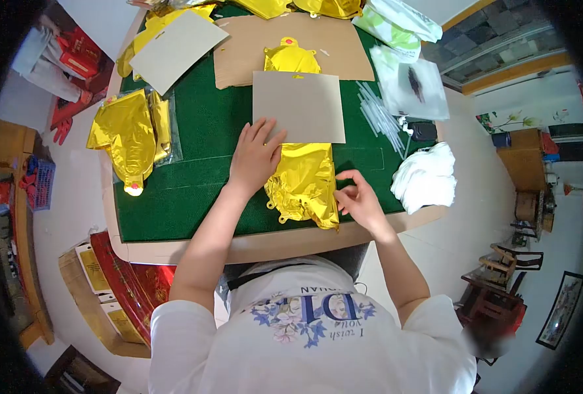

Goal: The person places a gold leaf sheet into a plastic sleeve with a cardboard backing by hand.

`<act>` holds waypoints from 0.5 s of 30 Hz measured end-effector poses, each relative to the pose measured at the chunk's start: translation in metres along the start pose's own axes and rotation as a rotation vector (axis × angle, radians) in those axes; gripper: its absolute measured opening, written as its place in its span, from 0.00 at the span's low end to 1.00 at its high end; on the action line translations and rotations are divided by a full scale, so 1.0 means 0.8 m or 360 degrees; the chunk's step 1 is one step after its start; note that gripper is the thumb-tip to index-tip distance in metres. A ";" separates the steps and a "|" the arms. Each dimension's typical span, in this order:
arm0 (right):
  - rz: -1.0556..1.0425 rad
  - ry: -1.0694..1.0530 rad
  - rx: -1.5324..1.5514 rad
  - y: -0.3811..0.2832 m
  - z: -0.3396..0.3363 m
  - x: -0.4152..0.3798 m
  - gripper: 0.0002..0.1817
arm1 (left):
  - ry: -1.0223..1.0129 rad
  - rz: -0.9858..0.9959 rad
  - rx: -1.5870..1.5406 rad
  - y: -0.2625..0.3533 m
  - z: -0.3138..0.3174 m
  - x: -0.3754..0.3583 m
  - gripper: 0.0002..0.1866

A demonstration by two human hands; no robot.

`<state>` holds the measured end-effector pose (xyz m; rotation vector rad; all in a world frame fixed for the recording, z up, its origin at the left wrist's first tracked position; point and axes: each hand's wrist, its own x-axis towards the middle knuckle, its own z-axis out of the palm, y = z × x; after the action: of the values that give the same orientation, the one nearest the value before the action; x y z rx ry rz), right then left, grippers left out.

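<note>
A gold foil balloon (301,174), flat and creased, lies on the green table mat with a grey cardboard sheet (301,108) across its middle. Its far end, with a small red spot, shows beyond the sheet. My left hand (257,154) rests on the sheet's near left corner, fingers spread, the thumb side close to the foil. At the balloon's right edge, my right hand (358,202) has its thumb and a finger pinched at the foil, while the index finger is held apart. The foil under the cardboard is hidden.
Gold foil pieces (130,134) lie at left, below another cardboard sheet (179,49). A brown cardboard piece (245,39) is at the back. To the right are clear straws (378,118), plastic bags (396,26), a small black object (424,131) and white cloth (426,177).
</note>
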<state>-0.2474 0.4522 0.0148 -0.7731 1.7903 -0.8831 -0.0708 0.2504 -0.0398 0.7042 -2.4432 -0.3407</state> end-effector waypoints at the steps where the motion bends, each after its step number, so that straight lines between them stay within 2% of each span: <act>1: 0.0007 -0.0004 -0.0001 0.006 -0.001 -0.002 0.16 | -0.0004 -0.0006 -0.0002 0.000 0.000 0.000 0.17; 3: -0.0078 -0.0148 0.0234 0.018 -0.001 -0.005 0.15 | 0.0005 0.0001 -0.0005 -0.001 0.000 0.000 0.17; 5: -0.0065 -0.0197 0.0282 0.018 0.000 -0.007 0.18 | -0.0010 -0.0003 -0.0002 -0.001 0.001 -0.001 0.17; 7: -0.0366 -0.0148 0.0173 0.018 0.001 -0.005 0.23 | -0.0022 -0.0002 0.0004 -0.002 0.001 -0.001 0.17; 8: -0.0369 -0.0145 0.0174 0.017 0.001 -0.003 0.23 | -0.0027 -0.0005 0.0009 -0.001 0.001 -0.001 0.17; 10: -0.0682 0.0018 -0.0241 0.011 0.002 0.002 0.26 | -0.0030 -0.0004 0.0017 0.000 0.001 0.000 0.17; 11: -0.0682 0.0018 -0.0237 0.010 0.004 0.004 0.26 | -0.0032 -0.0010 0.0006 0.000 0.001 -0.001 0.17; 15: -0.1120 0.0232 -0.0726 -0.001 0.006 0.026 0.28 | -0.0029 -0.0030 -0.0007 0.000 0.001 0.000 0.17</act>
<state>-0.2498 0.4342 0.0041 -1.7401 1.8930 -0.9930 -0.0710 0.2504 -0.0404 0.7255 -2.4537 -0.3615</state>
